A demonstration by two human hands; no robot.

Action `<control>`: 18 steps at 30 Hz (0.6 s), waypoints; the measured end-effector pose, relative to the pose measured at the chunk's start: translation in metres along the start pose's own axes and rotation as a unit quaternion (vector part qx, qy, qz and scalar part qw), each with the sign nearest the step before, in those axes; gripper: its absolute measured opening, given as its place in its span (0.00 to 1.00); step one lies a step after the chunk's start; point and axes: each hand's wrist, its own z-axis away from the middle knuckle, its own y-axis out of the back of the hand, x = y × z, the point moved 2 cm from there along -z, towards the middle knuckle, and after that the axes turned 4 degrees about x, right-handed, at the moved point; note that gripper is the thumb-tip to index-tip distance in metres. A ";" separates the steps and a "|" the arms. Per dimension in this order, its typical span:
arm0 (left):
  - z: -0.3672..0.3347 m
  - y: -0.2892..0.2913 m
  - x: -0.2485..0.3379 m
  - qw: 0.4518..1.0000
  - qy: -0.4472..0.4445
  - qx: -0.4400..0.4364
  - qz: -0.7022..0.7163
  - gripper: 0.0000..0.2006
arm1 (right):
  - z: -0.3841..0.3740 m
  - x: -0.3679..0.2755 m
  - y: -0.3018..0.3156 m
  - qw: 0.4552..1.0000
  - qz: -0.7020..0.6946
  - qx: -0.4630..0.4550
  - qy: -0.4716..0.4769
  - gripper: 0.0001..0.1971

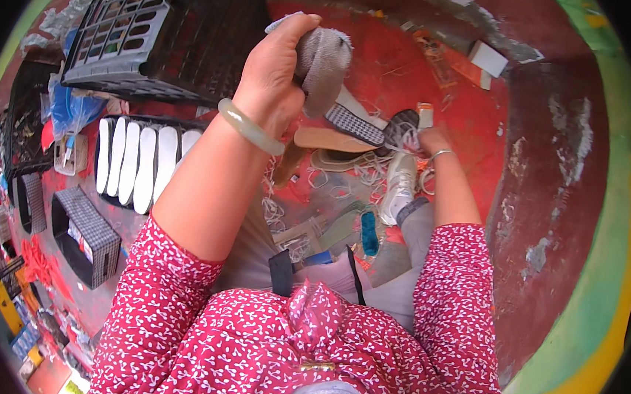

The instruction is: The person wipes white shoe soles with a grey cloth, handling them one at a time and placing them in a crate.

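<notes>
Well, nearest the lap, a teal piece (pixel 369 233) lies among scraps, and beyond it white strings (pixel 367 177) tangle beside a worn white shoe (pixel 399 187); a shifting foot could snag them. Farther out, the right hand (pixel 432 141) is at a dark shoe (pixel 403 122); I can't tell whether its grip closes on anything. The left hand (pixel 275 64) has its grip closed around a grey soft piece (pixel 324 68), held out past the tan insole (pixel 335 140). A slack thumb might drop it; a wide swing leftward might bump the black crate (pixel 201 47).
</notes>
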 end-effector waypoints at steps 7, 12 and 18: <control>-0.029 0.026 -0.013 0.999 0.007 0.048 -0.016 0.04 | 0.131 -0.013 0.137 0.963 -0.188 0.131 -0.143 0.08; -0.056 0.042 -0.016 0.998 -0.038 0.007 -0.055 0.07 | 0.208 0.013 0.141 0.962 -0.255 0.094 -0.021 0.12; -0.053 0.036 -0.017 0.997 0.020 0.011 -0.076 0.06 | 0.289 -0.004 0.145 0.961 -0.087 0.261 0.009 0.13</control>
